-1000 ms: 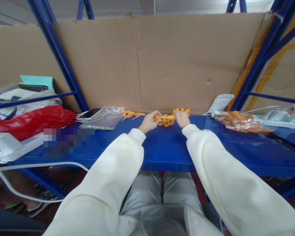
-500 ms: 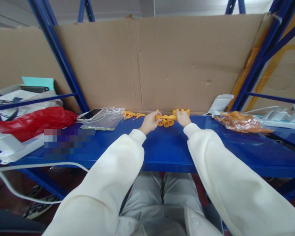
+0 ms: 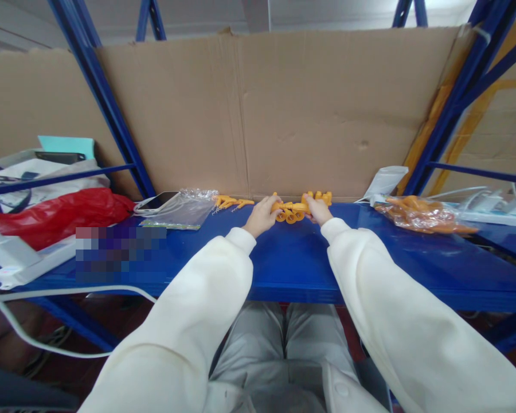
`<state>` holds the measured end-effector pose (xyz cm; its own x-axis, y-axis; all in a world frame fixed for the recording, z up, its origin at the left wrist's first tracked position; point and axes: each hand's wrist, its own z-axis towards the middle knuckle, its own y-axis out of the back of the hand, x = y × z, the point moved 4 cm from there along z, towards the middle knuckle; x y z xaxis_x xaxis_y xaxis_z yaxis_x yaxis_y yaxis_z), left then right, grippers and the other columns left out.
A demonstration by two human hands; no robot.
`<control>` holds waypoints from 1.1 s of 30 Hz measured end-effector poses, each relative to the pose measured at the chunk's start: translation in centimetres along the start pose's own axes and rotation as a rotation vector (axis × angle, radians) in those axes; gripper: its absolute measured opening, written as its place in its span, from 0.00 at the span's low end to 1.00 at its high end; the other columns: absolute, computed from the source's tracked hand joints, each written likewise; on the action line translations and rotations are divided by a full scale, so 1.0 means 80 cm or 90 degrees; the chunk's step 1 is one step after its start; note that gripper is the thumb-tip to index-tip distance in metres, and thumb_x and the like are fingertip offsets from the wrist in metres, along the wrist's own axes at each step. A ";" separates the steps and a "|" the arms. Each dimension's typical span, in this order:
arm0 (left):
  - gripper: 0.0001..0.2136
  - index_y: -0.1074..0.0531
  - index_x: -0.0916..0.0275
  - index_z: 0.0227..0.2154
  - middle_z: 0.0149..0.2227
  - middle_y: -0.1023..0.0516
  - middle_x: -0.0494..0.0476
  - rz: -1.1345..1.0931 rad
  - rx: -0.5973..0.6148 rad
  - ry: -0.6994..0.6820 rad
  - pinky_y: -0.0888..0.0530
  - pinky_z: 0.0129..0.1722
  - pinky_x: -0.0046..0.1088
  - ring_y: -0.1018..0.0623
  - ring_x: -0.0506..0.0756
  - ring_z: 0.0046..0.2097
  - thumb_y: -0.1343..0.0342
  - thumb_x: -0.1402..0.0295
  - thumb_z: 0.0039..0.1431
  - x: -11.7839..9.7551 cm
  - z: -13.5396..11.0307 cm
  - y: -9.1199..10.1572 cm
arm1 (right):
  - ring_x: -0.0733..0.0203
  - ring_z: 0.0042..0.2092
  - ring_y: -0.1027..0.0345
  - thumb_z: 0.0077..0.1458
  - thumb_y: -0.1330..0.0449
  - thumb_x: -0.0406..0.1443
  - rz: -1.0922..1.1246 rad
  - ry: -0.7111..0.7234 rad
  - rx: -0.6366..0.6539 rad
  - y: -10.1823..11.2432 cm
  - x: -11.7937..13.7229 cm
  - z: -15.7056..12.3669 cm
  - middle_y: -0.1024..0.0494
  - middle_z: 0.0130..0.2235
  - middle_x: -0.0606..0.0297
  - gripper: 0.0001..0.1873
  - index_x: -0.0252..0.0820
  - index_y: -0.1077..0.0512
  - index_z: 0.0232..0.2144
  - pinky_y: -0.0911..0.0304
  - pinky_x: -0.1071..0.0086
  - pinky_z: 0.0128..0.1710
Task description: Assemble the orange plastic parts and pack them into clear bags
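An orange plastic toy piece with small wheels (image 3: 291, 210) lies at the back of the blue shelf (image 3: 292, 258), held at both ends. My left hand (image 3: 261, 215) is closed on its left end. My right hand (image 3: 317, 210) is closed on its right end. Both arms wear white sleeves. More small orange parts (image 3: 231, 201) lie just left of my left hand, and another orange piece (image 3: 324, 197) sits behind my right hand.
A cardboard sheet (image 3: 284, 109) lines the back. A clear plastic bag (image 3: 184, 207) and a phone (image 3: 157, 200) lie to the left, with a red bag (image 3: 55, 215) beyond them. A bag of orange parts (image 3: 421, 213) sits on the right. A white cable (image 3: 69, 292) crosses the front left.
My two hands have drawn slightly closer together on the orange piece, and its wheeled part has shifted a little. Nothing else has moved.
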<state>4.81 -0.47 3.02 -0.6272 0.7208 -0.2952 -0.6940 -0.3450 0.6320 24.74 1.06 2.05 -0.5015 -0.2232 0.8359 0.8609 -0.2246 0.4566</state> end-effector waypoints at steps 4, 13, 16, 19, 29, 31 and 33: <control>0.09 0.27 0.62 0.41 0.40 0.19 0.56 -0.068 0.006 0.048 0.24 0.50 0.34 0.19 0.57 0.45 0.40 0.76 0.58 0.005 0.002 -0.004 | 0.52 0.35 0.30 0.66 0.53 0.51 -0.167 0.153 -0.087 0.010 0.015 -0.009 0.29 0.24 0.59 0.25 0.46 0.38 0.21 0.35 0.59 0.43; 0.10 0.28 0.61 0.44 0.32 0.21 0.51 -0.147 0.074 0.155 0.27 0.25 0.25 0.25 0.49 0.21 0.39 0.70 0.60 0.003 -0.002 -0.011 | 0.48 0.40 0.27 0.68 0.57 0.37 -0.372 0.144 -0.135 0.013 0.020 -0.008 0.19 0.35 0.48 0.24 0.39 0.24 0.31 0.36 0.56 0.47; 0.10 0.27 0.61 0.44 0.32 0.21 0.51 -0.128 0.070 0.145 0.26 0.28 0.26 0.25 0.49 0.22 0.38 0.70 0.60 0.001 -0.002 -0.007 | 0.47 0.42 0.26 0.69 0.57 0.36 -0.397 0.128 -0.118 0.012 0.024 -0.009 0.19 0.37 0.46 0.24 0.38 0.23 0.33 0.35 0.56 0.48; 0.10 0.26 0.61 0.43 0.33 0.20 0.52 -0.092 0.041 0.092 0.23 0.36 0.28 0.21 0.52 0.29 0.37 0.70 0.59 -0.001 0.000 -0.003 | 0.45 0.44 0.25 0.69 0.57 0.34 -0.410 0.116 -0.098 0.012 0.030 -0.012 0.18 0.40 0.44 0.23 0.37 0.22 0.35 0.35 0.55 0.49; 0.11 0.24 0.63 0.46 0.46 0.19 0.59 0.040 0.012 -0.001 0.24 0.51 0.32 0.19 0.55 0.45 0.38 0.73 0.61 -0.006 0.001 0.000 | 0.48 0.40 0.26 0.68 0.59 0.32 -0.395 0.109 -0.066 0.012 0.025 -0.006 0.19 0.35 0.48 0.24 0.37 0.22 0.35 0.34 0.59 0.46; 0.11 0.25 0.63 0.47 0.47 0.20 0.59 0.045 0.011 -0.016 0.24 0.52 0.32 0.20 0.55 0.45 0.39 0.73 0.62 -0.008 0.000 0.003 | 0.49 0.38 0.27 0.67 0.58 0.32 -0.379 0.125 -0.061 0.012 0.022 -0.002 0.20 0.32 0.50 0.24 0.38 0.22 0.35 0.34 0.58 0.45; 0.12 0.25 0.63 0.49 0.46 0.20 0.59 0.046 0.011 -0.023 0.25 0.53 0.32 0.20 0.56 0.46 0.40 0.73 0.63 -0.010 -0.001 0.005 | 0.48 0.37 0.27 0.66 0.58 0.32 -0.350 0.128 -0.059 0.012 0.017 0.002 0.21 0.30 0.51 0.24 0.38 0.23 0.33 0.34 0.56 0.46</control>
<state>5.03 -1.25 3.47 -0.6618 0.7160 -0.2222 -0.6411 -0.3869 0.6627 24.89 0.71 3.63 -0.8864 -0.2231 0.4055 0.4628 -0.4387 0.7703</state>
